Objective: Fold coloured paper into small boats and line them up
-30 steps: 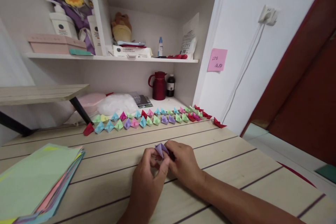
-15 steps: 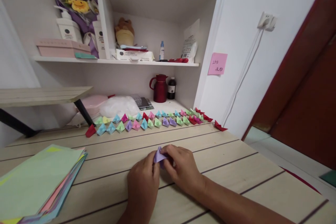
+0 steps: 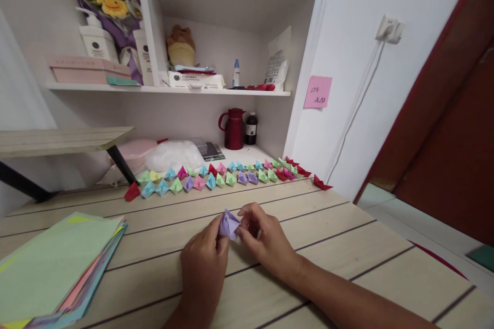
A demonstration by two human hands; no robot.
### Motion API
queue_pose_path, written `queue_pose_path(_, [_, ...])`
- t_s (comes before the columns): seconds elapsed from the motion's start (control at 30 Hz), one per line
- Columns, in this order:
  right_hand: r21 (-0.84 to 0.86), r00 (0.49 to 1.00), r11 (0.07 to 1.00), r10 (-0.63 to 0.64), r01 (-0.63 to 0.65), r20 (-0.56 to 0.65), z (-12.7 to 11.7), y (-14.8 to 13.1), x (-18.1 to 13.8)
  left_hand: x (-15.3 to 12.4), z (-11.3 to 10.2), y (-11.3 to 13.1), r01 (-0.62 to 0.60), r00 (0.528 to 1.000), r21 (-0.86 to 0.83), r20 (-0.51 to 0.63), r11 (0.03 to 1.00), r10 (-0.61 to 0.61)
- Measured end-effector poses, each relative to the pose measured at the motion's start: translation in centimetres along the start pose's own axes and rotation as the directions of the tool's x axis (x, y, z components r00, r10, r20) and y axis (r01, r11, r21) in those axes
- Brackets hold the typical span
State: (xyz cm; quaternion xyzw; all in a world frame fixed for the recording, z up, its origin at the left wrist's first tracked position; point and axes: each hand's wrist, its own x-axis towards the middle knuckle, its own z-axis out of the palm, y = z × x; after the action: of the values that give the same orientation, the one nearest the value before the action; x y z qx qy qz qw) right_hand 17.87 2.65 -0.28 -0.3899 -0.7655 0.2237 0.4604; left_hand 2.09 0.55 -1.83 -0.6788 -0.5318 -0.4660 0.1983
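A small folded purple paper piece (image 3: 229,224) sits between both of my hands just above the wooden table (image 3: 339,247). My left hand (image 3: 203,267) pinches its left side with the fingers closed. My right hand (image 3: 266,239) pinches its right edge with thumb and forefinger. Behind them, two rows of small folded paper boats (image 3: 216,177) in several colours run along the table's far edge. A stack of coloured paper sheets (image 3: 57,262), green on top, lies at the near left.
A raised wooden board (image 3: 57,139) on black legs stands at the left. Behind the boats are a red jug (image 3: 233,127), a dark bottle (image 3: 251,127) and a white plastic bag (image 3: 173,154). Shelves above hold bottles and boxes. A pink note (image 3: 318,91) sticks on the wall.
My hands have turned and reworked the purple piece, shifting slightly left. The left hand's fingers moved from beneath it to its left side, and the right thumb and forefinger now pinch its edge.
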Motion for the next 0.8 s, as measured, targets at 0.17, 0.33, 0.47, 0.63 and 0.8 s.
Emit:
queue_pose_path(0.17, [-0.164,0.993,0.982,-0.104,0.093,-0.057,-0.2,-0.1,0.0,-0.2,0.1,0.5,-0.139,0.99,-0.085,0.004,0.987,0.14])
queue_pose_path(0.33, [-0.196,0.98,0.963,-0.196,0.185,-0.036,-0.4,-0.3,-0.4,-0.1,-0.1,0.5,-0.153,0.988,-0.014,-0.029,0.988,0.153])
queue_pose_path(0.47, [-0.195,0.972,0.956,-0.231,0.217,-0.05,-0.5,-0.1,-0.3,0.1,-0.2,0.4,-0.16,0.986,0.042,-0.04,0.986,0.161])
queue_pose_path(0.63, [-0.226,0.98,0.956,-0.197,0.185,-0.032,-0.5,0.0,-0.2,-0.1,-0.2,0.8,-0.096,0.994,0.026,-0.05,0.995,0.097])
queue_pose_path(0.8, [-0.237,0.965,0.94,-0.26,0.245,-0.03,-0.5,0.1,-0.2,-0.2,-0.4,1.3,-0.168,0.985,-0.067,-0.051,0.984,0.165])
